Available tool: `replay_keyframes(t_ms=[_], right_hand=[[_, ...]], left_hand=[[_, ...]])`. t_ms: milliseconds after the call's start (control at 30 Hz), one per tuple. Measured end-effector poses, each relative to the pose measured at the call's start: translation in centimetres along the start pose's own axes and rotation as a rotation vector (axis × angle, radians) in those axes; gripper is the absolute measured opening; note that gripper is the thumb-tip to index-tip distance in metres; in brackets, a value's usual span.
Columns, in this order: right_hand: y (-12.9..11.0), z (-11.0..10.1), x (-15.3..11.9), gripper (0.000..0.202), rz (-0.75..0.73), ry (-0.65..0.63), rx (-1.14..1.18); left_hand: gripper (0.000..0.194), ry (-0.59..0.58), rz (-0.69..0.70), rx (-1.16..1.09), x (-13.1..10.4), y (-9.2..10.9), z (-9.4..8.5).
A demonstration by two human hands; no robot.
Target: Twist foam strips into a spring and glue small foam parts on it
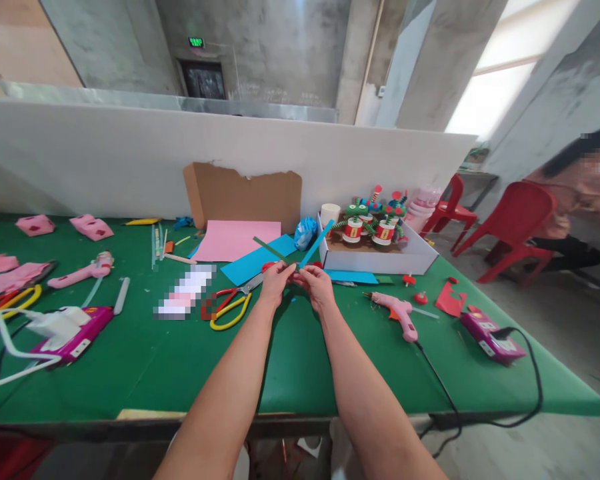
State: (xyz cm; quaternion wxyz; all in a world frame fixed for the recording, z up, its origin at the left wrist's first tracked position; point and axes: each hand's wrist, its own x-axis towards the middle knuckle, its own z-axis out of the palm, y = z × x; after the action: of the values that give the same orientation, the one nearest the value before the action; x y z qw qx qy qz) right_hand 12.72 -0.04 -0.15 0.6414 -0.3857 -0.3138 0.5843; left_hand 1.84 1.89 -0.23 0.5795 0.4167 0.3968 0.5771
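Both my hands meet above the middle of the green table. My left hand (276,281) pinches the end of a green paper strip (270,248) that slants up to the left. Close beside it, my right hand (316,283) has its fingers closed on a blue paper strip (318,243) that slants up to the right. The strips come together at my fingertips, where the fingers hide how they join. Behind my hands lies blue paper (257,261), and scissors with yellow and red handles (231,312) rest to the left of my left hand.
A white box (380,261) with small robot figures stands at the back right. Nearer are a pink glue gun (403,315) and a purple power strip (493,339). Another glue gun (83,272) and power strip (83,337) lie left. A person (573,193) sits far right.
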Motion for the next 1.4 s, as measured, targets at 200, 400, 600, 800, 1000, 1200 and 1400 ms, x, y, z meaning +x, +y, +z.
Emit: replay_keyframes(t_ms=[200,400,600,800,1000,1200,1400], right_hand=[[0.3,0.2,-0.1,0.029,-0.019,0.004,-0.024],[0.3,0.0,0.0,0.031,0.067,-0.037,-0.013],[0.3,0.1,0.1,0.031,0.103,-0.014,0.040],[-0.1,0.3,0.1,0.031,0.024,0.132,0.098],[0.1,0.4,0.0,0.028,-0.037,0.140,0.117],[0.3,0.6,-0.2,0.029,-0.050,0.079,0.090],[0.0,0.5,-0.1,0.031,-0.072,0.084,-0.003]], left_hand=[[0.038,-0.001,0.003,-0.005,-0.1,0.1,0.1],[0.035,0.008,0.027,0.023,0.1,0.0,0.0],[0.035,0.027,0.018,0.035,0.0,0.1,-0.1],[0.032,0.095,-0.037,0.008,0.0,0.3,0.0],[0.035,-0.015,-0.016,0.036,-0.2,0.0,0.8],[0.030,-0.022,0.054,-0.005,0.1,-0.3,0.6],[0.032,-0.052,0.018,-0.002,0.0,-0.3,0.5]])
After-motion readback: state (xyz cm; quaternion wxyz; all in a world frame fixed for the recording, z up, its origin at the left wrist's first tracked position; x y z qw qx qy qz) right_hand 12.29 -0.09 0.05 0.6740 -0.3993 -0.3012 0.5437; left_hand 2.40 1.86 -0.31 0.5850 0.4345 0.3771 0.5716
